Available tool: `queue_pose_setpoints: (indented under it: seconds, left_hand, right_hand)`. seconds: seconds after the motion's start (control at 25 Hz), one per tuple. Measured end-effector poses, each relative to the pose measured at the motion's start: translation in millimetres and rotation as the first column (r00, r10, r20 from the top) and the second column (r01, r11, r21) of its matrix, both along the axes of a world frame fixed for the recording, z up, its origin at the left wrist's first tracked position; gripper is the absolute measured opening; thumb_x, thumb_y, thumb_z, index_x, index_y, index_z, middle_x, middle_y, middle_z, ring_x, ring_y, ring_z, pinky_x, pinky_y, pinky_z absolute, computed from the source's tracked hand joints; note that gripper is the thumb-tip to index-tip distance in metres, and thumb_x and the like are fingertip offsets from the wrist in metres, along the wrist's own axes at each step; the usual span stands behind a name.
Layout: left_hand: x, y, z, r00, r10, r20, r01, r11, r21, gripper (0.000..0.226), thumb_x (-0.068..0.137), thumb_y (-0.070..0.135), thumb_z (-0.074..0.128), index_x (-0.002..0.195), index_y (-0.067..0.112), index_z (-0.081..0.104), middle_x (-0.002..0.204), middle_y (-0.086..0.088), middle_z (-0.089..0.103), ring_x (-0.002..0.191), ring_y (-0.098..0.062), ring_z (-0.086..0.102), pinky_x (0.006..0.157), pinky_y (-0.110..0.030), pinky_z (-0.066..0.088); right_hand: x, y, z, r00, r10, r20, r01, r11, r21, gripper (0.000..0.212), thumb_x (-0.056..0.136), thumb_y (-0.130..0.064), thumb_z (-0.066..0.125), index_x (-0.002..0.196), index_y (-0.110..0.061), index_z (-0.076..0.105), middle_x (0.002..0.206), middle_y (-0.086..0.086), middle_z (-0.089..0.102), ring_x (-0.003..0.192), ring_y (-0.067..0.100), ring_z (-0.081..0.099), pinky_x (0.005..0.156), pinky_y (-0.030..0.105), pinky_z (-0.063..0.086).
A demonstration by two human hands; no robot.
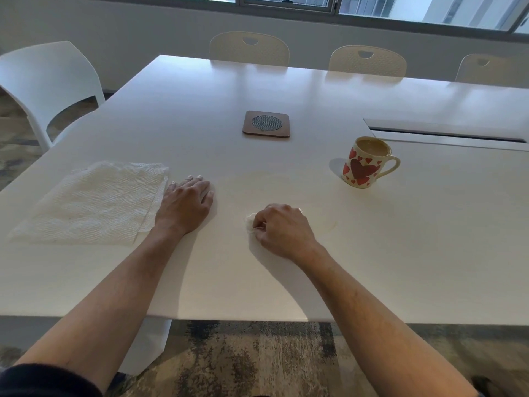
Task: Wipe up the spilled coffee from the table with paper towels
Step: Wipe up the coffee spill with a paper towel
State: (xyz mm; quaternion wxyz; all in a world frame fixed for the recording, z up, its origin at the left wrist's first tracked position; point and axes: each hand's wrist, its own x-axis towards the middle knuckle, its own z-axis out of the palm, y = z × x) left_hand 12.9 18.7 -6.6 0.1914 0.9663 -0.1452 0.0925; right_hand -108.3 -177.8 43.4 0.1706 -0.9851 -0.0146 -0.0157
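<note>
Head view | right hand (282,230) curled round a wadded paper towel (250,222) on the tabletop (286,282) | left hand (186,204) flat, holding nothing, beside spare towels (94,202) | faint coffee smear (330,223) just right | wad looks soft, light, tear-prone when wet; grip its bunched top.

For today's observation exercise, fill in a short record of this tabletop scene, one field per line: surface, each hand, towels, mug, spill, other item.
surface: white table
left hand: flat on the table, fingers straight, beside the towel stack
right hand: curled round a crumpled paper towel, on the table
towel stack: flat sheets, left of the left hand
mug: upright, red hearts, coffee inside, handle to the right
spill: faint coffee stain right of the right hand
other: brown square coaster, far centre
</note>
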Motion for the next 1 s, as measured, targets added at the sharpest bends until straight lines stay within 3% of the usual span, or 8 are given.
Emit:
queue_pose_setpoints:
  seconds: [0.12,0.24,0.36,0.56,0.8,0.88,1.0]
  left_hand:
    - [-1,0,0,1.0,-0.001,0.004,0.001,1.0,-0.001,0.034,0.098,0.033,0.046,0.125,0.018,0.061,0.148,-0.006,0.048,0.142,-0.02,0.036,0.118,-0.045,0.019]
    - [-1,1,1,1.0,-0.003,0.0,0.003,1.0,-0.002,0.035,0.098,0.033,0.045,0.125,0.019,0.06,0.148,-0.005,0.048,0.142,-0.02,0.035,0.118,-0.044,0.018]
    - [0,2,0,1.0,-0.007,0.001,0.007,1.0,-0.003,0.035,0.097,0.034,0.046,0.125,0.02,0.06,0.148,-0.005,0.048,0.142,-0.02,0.036,0.118,-0.045,0.019]
    - [2,2,-2,1.0,-0.011,0.009,0.011,1.0,-0.002,0.035,0.097,0.034,0.046,0.125,0.019,0.061,0.147,-0.005,0.049,0.141,-0.02,0.038,0.117,-0.044,0.022]
    - [2,2,-3,1.0,-0.007,0.007,0.007,1.0,0.001,0.036,0.097,0.035,0.045,0.127,0.02,0.06,0.147,-0.005,0.049,0.141,-0.02,0.038,0.117,-0.044,0.021]
    - [2,3,-3,1.0,-0.01,0.006,0.01,1.0,0.006,0.036,0.097,0.035,0.045,0.127,0.02,0.06,0.147,-0.005,0.049,0.141,-0.02,0.038,0.117,-0.045,0.021]
    - [3,3,-3,1.0,-0.013,0.004,0.013,1.0,0.006,0.037,0.097,0.036,0.045,0.127,0.02,0.06,0.147,-0.005,0.048,0.141,-0.02,0.037,0.117,-0.045,0.021]
  right_hand:
    - [-3,-6,2,0.999,0.03,-0.031,-0.029,0.999,0.023,0.025,0.09,-0.042,0.062,0.093,-0.022,0.076,0.103,-0.002,0.07,0.094,0.021,0.063,0.076,0.031,0.047]
    - [-3,-10,2,0.999,0.035,-0.031,-0.036,0.999,-0.018,0.017,0.09,-0.036,0.065,0.088,-0.02,0.073,0.099,-0.001,0.07,0.084,0.017,0.058,0.071,0.027,0.04]
    - [-3,-15,4,0.999,0.022,-0.047,-0.023,0.999,-0.026,0.012,0.088,-0.03,0.066,0.087,-0.02,0.073,0.094,0.001,0.071,0.081,0.017,0.06,0.07,0.027,0.043]
    - [-4,-36,11,0.995,0.035,-0.091,-0.034,0.999,0.015,0.012,0.091,-0.024,0.062,0.102,-0.025,0.067,0.107,-0.001,0.072,0.096,0.021,0.064,0.087,0.043,0.056]
    - [-7,-59,17,0.985,0.015,-0.171,-0.027,0.997,-0.065,0.024,0.094,-0.008,0.057,0.105,-0.021,0.074,0.119,0.0,0.069,0.1,0.016,0.061,0.088,0.029,0.051]
    - [-9,-65,22,0.983,0.008,-0.182,-0.01,1.0,-0.011,0.023,0.092,-0.006,0.059,0.101,-0.018,0.077,0.117,0.001,0.07,0.101,0.015,0.062,0.093,0.029,0.051]
    - [-13,-87,30,0.992,-0.101,-0.072,0.109,0.985,0.131,0.022,0.091,-0.009,0.061,0.101,-0.015,0.079,0.108,0.0,0.075,0.093,0.012,0.066,0.095,0.029,0.052]
